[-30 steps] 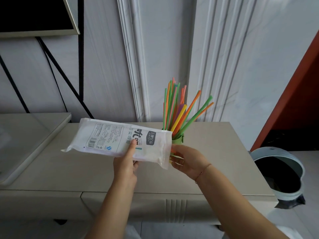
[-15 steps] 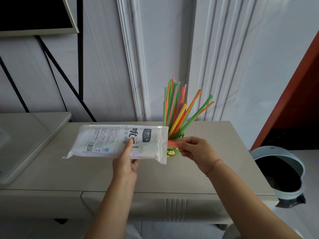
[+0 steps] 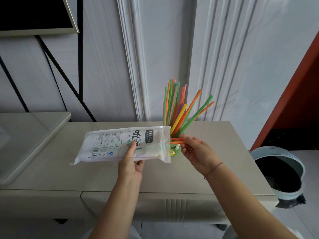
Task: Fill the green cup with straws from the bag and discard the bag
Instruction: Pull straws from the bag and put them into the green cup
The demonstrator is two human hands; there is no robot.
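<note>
With the green cup (image 3: 177, 150) nearly full, your right hand (image 3: 195, 150) pinched the last straws (image 3: 176, 141) leaving the bag (image 3: 124, 145) your left hand (image 3: 131, 163) gripped; discarding remained.

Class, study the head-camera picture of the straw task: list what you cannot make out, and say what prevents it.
- Green cup, head view: mostly hidden behind the bag and right hand.
- Bag's contents: film too cloudy to count remaining straws.
- Bag's small print: too small.
- Bin: inside too dark.
- Dark panel: cut off by the top edge.
</note>
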